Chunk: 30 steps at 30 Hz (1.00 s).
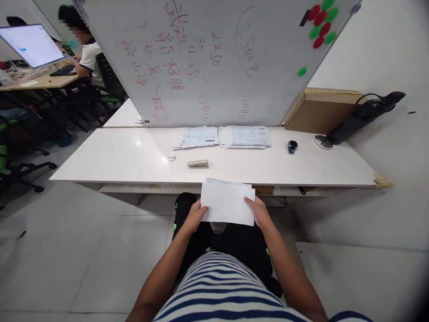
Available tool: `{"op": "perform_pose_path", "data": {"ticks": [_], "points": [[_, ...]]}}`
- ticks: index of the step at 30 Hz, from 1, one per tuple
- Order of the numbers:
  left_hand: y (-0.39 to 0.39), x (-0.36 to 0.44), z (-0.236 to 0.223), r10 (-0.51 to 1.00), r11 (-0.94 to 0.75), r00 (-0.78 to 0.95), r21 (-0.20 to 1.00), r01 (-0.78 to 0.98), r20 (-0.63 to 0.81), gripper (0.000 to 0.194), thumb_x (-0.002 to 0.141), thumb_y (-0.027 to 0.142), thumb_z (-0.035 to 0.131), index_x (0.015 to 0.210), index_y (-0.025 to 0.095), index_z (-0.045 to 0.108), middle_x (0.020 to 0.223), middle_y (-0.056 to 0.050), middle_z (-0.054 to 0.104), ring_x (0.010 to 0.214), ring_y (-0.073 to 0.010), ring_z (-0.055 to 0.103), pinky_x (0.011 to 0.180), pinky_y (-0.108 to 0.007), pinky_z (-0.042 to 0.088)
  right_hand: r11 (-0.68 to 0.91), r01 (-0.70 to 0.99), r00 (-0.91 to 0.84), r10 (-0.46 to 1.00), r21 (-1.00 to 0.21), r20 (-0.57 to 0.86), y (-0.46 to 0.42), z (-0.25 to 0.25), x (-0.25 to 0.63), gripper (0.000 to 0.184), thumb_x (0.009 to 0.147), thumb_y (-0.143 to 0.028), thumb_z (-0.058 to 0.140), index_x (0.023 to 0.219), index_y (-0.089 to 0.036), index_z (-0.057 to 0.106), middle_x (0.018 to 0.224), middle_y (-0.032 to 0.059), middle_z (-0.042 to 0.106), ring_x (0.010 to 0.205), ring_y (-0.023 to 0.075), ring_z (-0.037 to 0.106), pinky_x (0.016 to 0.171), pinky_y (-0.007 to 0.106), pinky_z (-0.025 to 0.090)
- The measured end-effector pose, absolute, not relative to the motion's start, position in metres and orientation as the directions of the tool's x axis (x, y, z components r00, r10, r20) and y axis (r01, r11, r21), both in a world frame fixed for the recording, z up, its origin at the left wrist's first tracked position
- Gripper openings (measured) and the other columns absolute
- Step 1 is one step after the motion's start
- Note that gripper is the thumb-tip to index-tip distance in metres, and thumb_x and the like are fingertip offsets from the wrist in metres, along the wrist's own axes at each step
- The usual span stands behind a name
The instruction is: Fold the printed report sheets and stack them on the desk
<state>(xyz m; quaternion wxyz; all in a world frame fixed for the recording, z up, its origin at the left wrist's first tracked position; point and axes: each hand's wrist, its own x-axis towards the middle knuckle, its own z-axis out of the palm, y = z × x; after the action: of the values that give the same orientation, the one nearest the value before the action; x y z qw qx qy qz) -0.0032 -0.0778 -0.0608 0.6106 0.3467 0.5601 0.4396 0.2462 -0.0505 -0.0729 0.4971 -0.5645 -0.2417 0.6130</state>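
White and glossy, the desk [134,156] ran crosswise before the seated person, a whiteboard [223,100] standing along its far edge.

Both thumbs pressed flat on a small sheaf of papers [228,205], the left hand [196,214] gripping its left side and the right hand [260,210] its right; the other fingers were mostly hidden, curled beneath. The sheaf was held above the lap, a blank white face uppermost and a printed sheet peeping out at its far edge. That far edge overlapped the desk's front edge in view; whether they touched could not be told.

Beyond it lay a beige stapler [198,164], with a small round white object [171,158] to its left. Farther back, two piles of printed sheets sat side by side, the left pile [200,137] just beside the right pile [246,137]. Toward the right were a dark watch [292,146], a black bottle [355,118] and a cardboard box [321,109].

Red handwriting covered much of the board, and red and green magnets [320,19] clustered in its upper right corner. At far left, a co-worker [91,56] sat near a lit monitor [31,44].
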Motion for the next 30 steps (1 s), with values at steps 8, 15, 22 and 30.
{"op": "perform_pose_path", "data": {"ticks": [8,15,22,30], "points": [[-0.057,-0.012,-0.04,0.956,0.294,0.023,0.956,-0.003,-0.294,0.045,0.064,0.034,0.075,0.101,0.011,0.066,0.099,-0.01,0.071,0.089,-0.0236,0.065,0.085,-0.037,0.049,-0.204,-0.137,0.009,0.978,-0.969,-0.207,-0.034,-0.036,0.248,0.048,0.063,-0.042,0.078,0.101,-0.016,0.067,0.096,0.0072,0.072,0.087,0.0229,0.066,0.083,0.039,0.05],[0.001,-0.007,0.017,0.991,0.013,-0.137,0.993,0.116,0.003,0.044,0.068,0.042,0.072,0.101,0.013,0.067,0.097,-0.008,0.07,0.09,-0.0235,0.064,0.081,-0.034,0.049,0.203,-0.102,0.212,0.961,-0.974,0.178,0.018,0.004,0.237,0.04,0.066,-0.039,0.076,0.098,-0.017,0.066,0.096,0.0057,0.071,0.091,0.0213,0.064,0.085,0.037,0.049],[0.039,0.003,-0.006,0.992,-0.06,-0.098,0.971,0.231,0.084,0.034,0.073,0.042,0.065,0.091,0.013,0.07,0.09,-0.008,0.071,0.09,-0.0254,0.064,0.083,-0.037,0.048,0.053,-0.121,0.278,0.961,-0.991,0.017,0.053,-0.021,0.214,0.049,0.064,-0.044,0.074,0.1,-0.012,0.065,0.093,0.0085,0.071,0.085,0.0224,0.064,0.079,0.036,0.05],[0.037,-0.006,-0.027,0.979,-0.019,-0.202,0.999,0.05,0.029,0.043,0.065,0.042,0.075,0.096,0.013,0.07,0.096,-0.009,0.072,0.092,-0.0262,0.065,0.08,-0.036,0.05,0.048,0.026,0.09,0.995,-0.999,0.05,0.052,-0.025,0.221,0.053,0.065,-0.046,0.074,0.107,-0.015,0.063,0.104,0.0093,0.069,0.094,0.0229,0.063,0.084,0.037,0.048]]}}
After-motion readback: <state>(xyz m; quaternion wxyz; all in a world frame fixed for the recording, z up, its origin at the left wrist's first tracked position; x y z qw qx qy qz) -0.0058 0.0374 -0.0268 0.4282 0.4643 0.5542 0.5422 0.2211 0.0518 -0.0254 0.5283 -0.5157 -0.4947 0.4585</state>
